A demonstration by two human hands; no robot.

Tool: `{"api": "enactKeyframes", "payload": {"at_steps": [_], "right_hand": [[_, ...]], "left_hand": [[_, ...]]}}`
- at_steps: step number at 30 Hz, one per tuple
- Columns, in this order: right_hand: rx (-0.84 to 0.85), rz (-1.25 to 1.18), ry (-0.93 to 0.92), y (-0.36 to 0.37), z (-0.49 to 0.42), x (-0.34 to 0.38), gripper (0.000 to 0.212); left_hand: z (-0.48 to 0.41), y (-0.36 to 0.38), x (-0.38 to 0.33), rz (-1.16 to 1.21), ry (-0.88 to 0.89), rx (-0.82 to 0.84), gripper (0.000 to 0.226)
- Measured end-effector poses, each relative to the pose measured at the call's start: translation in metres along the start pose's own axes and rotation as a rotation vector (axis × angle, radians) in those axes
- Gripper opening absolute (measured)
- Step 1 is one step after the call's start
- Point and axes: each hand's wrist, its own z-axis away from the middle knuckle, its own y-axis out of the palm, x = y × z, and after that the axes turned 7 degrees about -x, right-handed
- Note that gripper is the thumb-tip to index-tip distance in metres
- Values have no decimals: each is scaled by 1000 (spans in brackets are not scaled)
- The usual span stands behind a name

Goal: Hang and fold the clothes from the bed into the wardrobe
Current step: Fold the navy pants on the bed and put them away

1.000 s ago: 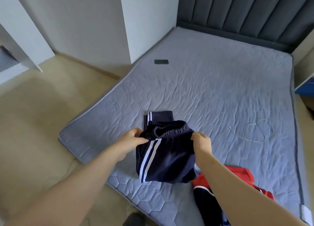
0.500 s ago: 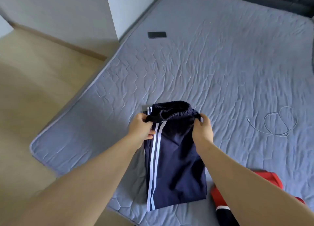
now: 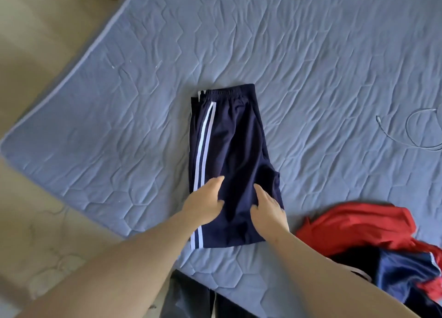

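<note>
My left hand [image 3: 204,205], right hand [image 3: 269,210]: fingers straight, palms flat on near half of folded navy track pants [image 3: 232,138]. Pants lie on bed [image 3: 107,107], waistband away from me, white stripes along left side. Red-and-navy garment [image 3: 358,226] heaped near right hand. White cable [image 3: 416,138] farther right.

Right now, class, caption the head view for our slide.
The left hand and right hand press folded navy trousers flat on the grey mattress.
</note>
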Motion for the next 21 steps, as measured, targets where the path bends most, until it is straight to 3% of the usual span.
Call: {"api": "enactKeyframes", "payload": {"at_steps": [5,8,12,15,21], "right_hand": [[143,154,-176,43,-7,-38,61],[190,442,-357,71,-16,-69,70],[194,687,-432,100,-32,-89,87],[138,771,-470,105,-48,-95,89],[118,811,-491,103,-62,-106,67]], "left_hand": [[14,75,31,-390,101,46,74],[20,117,41,-503,139,108,86],[16,146,58,-624,144,104,99],[9,159,70,-697,151,41,91],[4,166,87,-728,291,-113,63]]}}
